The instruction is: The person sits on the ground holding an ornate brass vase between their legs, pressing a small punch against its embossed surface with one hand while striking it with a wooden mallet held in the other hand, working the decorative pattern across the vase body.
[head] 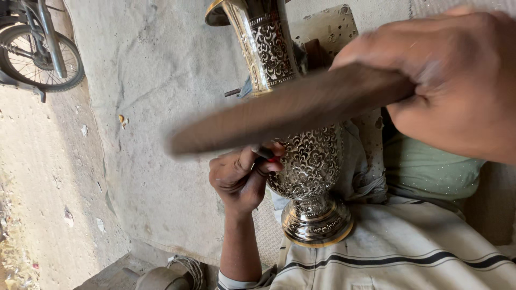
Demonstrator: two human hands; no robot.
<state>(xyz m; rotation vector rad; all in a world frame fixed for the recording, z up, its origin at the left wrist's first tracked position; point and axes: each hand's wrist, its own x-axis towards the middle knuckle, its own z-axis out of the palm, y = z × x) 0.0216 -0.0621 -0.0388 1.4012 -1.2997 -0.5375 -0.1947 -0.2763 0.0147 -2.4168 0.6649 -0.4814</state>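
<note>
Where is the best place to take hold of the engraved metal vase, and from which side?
Probably the narrow stem just above the round foot of the engraved metal vase, taken from the bare-cloth side. The vase lies tilted across the lap, the left hand presses a small tool against its belly, and the right hand swings a wooden stick over it.

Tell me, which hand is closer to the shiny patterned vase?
The left hand. Its fingers press a small tool against the vase. The right hand is up above it, swinging a blurred wooden stick across the front of the vase.
</note>
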